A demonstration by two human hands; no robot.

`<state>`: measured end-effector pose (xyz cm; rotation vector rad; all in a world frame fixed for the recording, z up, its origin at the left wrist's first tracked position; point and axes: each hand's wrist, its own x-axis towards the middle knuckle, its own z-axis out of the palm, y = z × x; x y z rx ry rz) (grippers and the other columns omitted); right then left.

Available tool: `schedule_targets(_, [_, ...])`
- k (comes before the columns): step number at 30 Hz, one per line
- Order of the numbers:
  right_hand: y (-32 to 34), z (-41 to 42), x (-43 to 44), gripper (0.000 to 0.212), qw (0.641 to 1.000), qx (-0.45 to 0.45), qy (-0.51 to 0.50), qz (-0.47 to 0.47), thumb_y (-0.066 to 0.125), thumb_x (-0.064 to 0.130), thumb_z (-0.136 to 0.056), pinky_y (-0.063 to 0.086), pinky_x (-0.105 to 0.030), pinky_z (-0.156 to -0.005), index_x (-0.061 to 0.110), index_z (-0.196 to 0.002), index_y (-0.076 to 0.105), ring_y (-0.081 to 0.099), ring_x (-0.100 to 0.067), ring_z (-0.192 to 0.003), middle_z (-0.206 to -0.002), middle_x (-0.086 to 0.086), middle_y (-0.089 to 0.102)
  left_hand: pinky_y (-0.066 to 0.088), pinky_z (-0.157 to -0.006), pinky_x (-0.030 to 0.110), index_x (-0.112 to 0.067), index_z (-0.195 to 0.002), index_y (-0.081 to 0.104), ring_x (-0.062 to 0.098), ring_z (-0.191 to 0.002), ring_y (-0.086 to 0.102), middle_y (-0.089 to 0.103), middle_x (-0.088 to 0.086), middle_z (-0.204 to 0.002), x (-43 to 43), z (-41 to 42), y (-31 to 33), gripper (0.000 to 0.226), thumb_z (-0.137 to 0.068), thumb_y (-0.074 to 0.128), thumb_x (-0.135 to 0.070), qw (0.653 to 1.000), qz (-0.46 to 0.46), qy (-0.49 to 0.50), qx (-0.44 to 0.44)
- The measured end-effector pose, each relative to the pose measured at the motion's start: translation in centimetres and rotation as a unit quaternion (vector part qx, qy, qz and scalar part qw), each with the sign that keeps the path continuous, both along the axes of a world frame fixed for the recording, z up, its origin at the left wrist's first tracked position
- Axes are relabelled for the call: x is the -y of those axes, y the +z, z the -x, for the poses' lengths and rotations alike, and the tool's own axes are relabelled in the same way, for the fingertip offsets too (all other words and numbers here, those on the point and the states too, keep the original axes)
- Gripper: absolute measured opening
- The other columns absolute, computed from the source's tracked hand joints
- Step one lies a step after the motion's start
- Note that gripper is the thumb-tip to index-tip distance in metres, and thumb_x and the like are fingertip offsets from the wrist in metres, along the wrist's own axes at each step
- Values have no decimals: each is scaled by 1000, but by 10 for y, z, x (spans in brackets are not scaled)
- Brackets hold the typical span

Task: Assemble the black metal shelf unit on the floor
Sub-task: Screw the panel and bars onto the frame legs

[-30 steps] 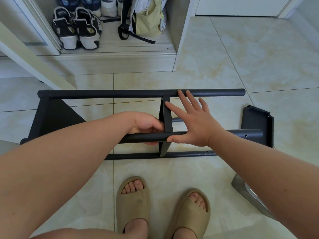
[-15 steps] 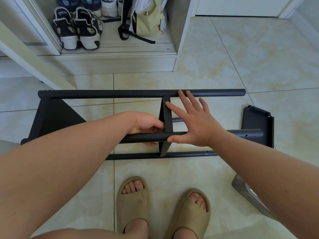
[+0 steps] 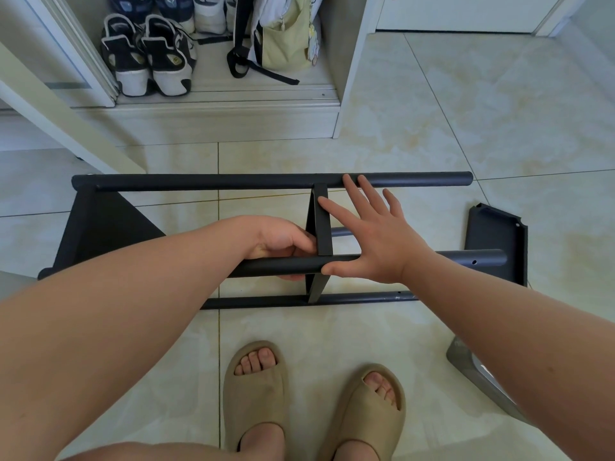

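Fingers (image 3: 301,250) of my left hand (image 3: 283,239) are gripping the front tube (image 3: 266,267) while my right hand (image 3: 379,244), fingers (image 3: 336,211) spread, is pressing the cross panel (image 3: 321,227), risking skewing it through uneven force.

1. Two hands: left hand (image 3: 283,241), right hand (image 3: 376,241).
2. Four black tubes: far tube (image 3: 233,182), upper near tube (image 3: 276,267), floor tube (image 3: 266,300), short visible piece of a fourth tube (image 3: 341,231).
3. Three black panels: left panel (image 3: 100,227), middle panel (image 3: 322,224), right panel (image 3: 496,236).
4. Two beige slippers: left slipper (image 3: 254,390), right slipper (image 3: 366,414).
5. Two black-and-white sneakers in front: first sneaker (image 3: 128,58), second sneaker (image 3: 169,58); more shoes (image 3: 173,8) behind, cut off, number unclear.
6. One pale green bag (image 3: 286,44).
7. One grey metal piece (image 3: 476,371).
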<state>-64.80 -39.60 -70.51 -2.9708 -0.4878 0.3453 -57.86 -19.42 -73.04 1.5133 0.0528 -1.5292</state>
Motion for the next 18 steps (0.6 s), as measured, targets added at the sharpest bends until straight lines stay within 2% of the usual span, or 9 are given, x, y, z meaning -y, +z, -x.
schedule_targets(5, [0,0,0,109,1000,-1,0,2,25,97,-66,-3,-57,-124,47,-158,-3,-23,-24,-154,-168,-2,-20,52,-87,39,-14,-90,67,22,-86,63,69,8,-88,0,0,-1,18,-96,53,-4,1000,5,22,-5])
schedule_targets(8, [0,0,1,109,1000,0,1,2,25,97,-66,-3,-57,-124,47,-158,-3,-22,-24,-154,-168,-2,-20,53,-94,42,-15,-99,69,19,-89,63,71,2,-81,3,2,1,16,-98,53,-17,999,-42,10,9])
schedule_targets(12, [0,0,1,109,1000,0,0,1,25,97,-66,-3,-57,-124,47,-158,-3,-23,-24,-154,-168,-2,-20,53,-96,41,-12,-107,69,18,-91,64,71,5,-92,4,2,1,16,-97,57,-18,998,-51,-8,24])
schedule_targets(16, [0,0,1,108,1000,1,2,1,25,97,-66,-3,-57,-124,47,-158,-3,-22,-25,-154,-168,-2,-20,52,-93,37,-15,-96,69,15,-78,67,73,3,-83,2,0,-1,13,-97,57,-16,1000,-17,-11,21])
schedule_targets(18, [0,0,1,108,1000,1,2,3,24,97,-67,-3,-57,-124,47,-158,-4,-23,-25,-154,-168,-2,-21,52,-94,37,-15,-94,70,16,-80,67,73,3,-85,1,-1,-3,13,-96,58,-16,1000,-7,-12,21])
